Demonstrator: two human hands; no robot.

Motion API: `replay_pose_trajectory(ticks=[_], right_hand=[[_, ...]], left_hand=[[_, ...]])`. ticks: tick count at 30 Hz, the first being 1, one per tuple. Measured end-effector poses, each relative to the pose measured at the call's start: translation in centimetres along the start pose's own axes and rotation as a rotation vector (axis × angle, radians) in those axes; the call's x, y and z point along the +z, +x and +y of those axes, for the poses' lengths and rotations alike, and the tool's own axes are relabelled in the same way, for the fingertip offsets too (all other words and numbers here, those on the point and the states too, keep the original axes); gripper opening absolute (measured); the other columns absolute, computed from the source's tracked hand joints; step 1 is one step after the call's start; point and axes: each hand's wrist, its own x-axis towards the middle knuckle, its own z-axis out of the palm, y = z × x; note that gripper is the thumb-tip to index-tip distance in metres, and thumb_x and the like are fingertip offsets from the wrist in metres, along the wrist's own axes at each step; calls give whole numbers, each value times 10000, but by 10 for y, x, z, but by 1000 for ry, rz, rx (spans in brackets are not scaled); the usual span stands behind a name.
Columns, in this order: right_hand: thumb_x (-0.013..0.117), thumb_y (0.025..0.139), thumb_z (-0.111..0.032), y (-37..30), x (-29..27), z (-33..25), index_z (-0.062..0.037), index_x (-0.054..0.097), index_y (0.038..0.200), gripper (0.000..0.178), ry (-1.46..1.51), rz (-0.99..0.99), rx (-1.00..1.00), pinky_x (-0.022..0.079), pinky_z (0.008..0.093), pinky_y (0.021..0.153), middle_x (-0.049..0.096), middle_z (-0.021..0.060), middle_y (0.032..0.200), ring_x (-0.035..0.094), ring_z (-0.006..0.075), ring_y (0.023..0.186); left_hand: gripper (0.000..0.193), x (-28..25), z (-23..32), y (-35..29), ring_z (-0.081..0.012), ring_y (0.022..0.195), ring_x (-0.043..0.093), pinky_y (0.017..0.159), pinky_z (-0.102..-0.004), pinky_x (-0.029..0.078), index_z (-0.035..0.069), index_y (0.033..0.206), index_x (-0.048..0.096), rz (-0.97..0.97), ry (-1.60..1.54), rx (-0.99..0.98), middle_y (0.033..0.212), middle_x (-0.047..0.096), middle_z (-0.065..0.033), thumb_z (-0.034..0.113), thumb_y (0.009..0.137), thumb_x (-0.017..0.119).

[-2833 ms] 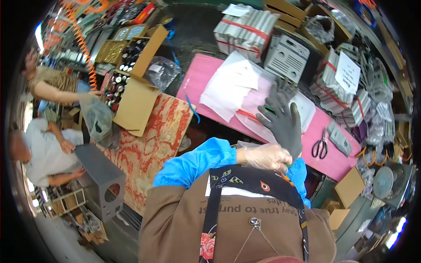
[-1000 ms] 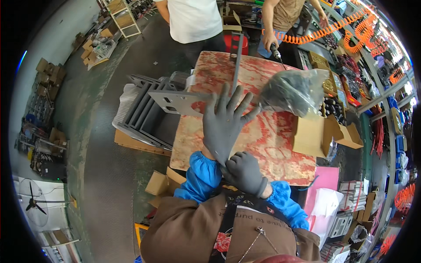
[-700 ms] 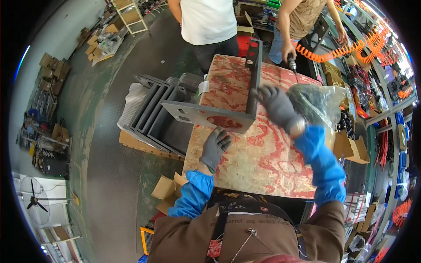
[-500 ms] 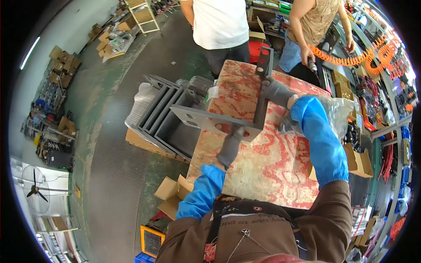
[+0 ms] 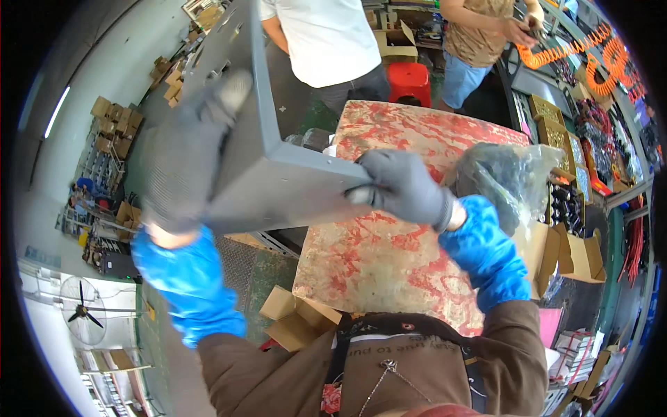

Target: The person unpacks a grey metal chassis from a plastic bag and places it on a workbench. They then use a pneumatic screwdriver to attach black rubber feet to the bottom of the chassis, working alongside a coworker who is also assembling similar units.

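Note:
A dark grey bent sheet-metal bracket (image 5: 285, 184) is lifted off the table and tilted, close to the camera at the left. My left hand (image 5: 187, 149), in a grey glove and smeared by motion, is closed around its left part. At the bracket's right end, my right hand (image 5: 406, 186) pinches the edge, thumb below and fingers above. Both forearms wear blue sleeve covers. Under and beside the bracket lies the wooden tabletop (image 5: 396, 260) with worn red paint. The bracket hides most of the floor at the left of the table.
A clear plastic bag (image 5: 511, 177) lies on the table's right side. Open cardboard boxes (image 5: 299, 320) stand by its near left corner and at the right. Beyond are a red stool (image 5: 408, 82), a person in white (image 5: 326, 45), another in brown (image 5: 479, 31) and an orange coiled hose (image 5: 566, 48).
The bracket has risen from the table and swung left toward me. My left hand has moved up and left with it; my right hand now grips another edge, lower and nearer.

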Motion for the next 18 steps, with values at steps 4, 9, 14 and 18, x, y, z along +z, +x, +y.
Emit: replay_pose_trajectory(ticks=[4,9,14,18], right_hand=[[683,899,-419,-65,18,-42,-56,626,1027,389,444,23,258,506,351,697,606,147,829,628,274,762],[714,914,-332,-175,100,-45,-4,612,1147,415,929,428,705,514,298,778,673,51,971,619,125,888],[741,900,-299,-147,51,5,32,587,1200,472,953,536,628,514,292,819,667,48,1040,609,113,936],[733,902,-261,-109,7,29,41,576,1214,462,920,567,602,523,300,836,672,78,1081,632,136,952]], left_hand=[[414,-21,36,63,-312,983,663,878,-380,509,6,1218,634,-299,589,987,1096,686,-173,299,928,599],[438,56,67,125,-352,1105,631,947,-389,490,-17,1258,611,-496,635,1282,1222,654,-196,304,964,573],[356,120,61,132,-282,939,627,841,-365,499,31,1188,647,-124,-80,647,1032,689,-150,272,926,623],[624,169,-76,114,-406,1136,556,915,-483,462,33,1366,497,447,244,388,1212,604,-237,397,889,671]])
